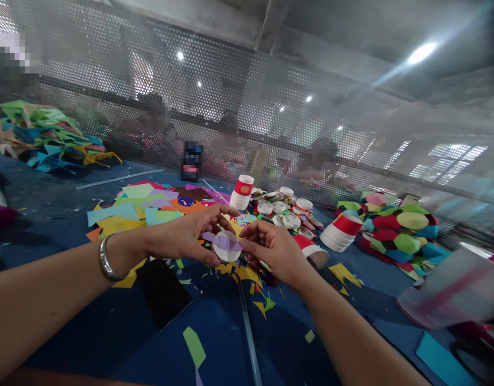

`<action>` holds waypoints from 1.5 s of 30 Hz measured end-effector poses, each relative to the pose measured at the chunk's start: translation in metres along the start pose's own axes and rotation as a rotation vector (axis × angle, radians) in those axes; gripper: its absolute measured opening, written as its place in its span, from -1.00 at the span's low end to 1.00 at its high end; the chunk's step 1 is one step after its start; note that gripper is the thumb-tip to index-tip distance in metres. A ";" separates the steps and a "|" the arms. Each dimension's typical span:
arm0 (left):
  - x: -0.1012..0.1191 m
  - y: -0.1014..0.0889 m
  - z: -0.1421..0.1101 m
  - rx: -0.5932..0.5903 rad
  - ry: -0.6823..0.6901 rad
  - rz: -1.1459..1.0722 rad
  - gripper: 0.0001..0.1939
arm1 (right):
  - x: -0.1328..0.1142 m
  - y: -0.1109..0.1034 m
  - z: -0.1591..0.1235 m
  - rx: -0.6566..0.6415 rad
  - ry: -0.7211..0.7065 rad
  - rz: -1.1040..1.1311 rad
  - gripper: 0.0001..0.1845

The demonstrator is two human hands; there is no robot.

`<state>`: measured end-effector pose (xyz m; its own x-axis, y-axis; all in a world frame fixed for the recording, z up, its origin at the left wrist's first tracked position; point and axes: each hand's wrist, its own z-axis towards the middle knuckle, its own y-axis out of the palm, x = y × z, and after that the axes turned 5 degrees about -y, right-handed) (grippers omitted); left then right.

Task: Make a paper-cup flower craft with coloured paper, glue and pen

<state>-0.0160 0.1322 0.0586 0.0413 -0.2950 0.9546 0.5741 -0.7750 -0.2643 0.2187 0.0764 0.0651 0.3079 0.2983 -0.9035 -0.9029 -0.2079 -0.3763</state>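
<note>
Between my hands is a small white round piece (226,256), like the base of a paper cup, with a purple paper piece (227,244) lying across it. My left hand (193,236) grips the round piece at its left edge, thumb below and fingers curved above. From the other side, my right hand (273,249) pinches the right end of the purple paper between thumb and fingers. Yellow paper scraps (247,274) lie beneath. Close behind my right hand, a red and white paper cup (313,251) rests on its side.
Coloured paper sheets (162,201) spread behind my left hand. Several white cup bases (279,207) are heaped beyond my right hand, near stacked cups (341,231). A glue stick (249,332), black paper (163,292) and translucent container (448,289) are nearer. A perforated screen (247,107) borders the table.
</note>
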 end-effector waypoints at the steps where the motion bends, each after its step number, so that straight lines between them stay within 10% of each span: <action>1: 0.000 0.000 0.000 -0.002 0.000 -0.002 -0.10 | 0.000 0.000 0.000 0.001 -0.001 -0.001 -0.76; 45: -0.011 -0.001 0.003 0.008 -0.043 -0.016 -0.32 | 0.005 -0.003 0.002 -0.010 -0.007 -0.049 -0.81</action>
<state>-0.0148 0.1383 0.0485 0.0672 -0.2583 0.9637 0.5815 -0.7748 -0.2482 0.2220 0.0803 0.0622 0.3493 0.3148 -0.8825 -0.8838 -0.2021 -0.4219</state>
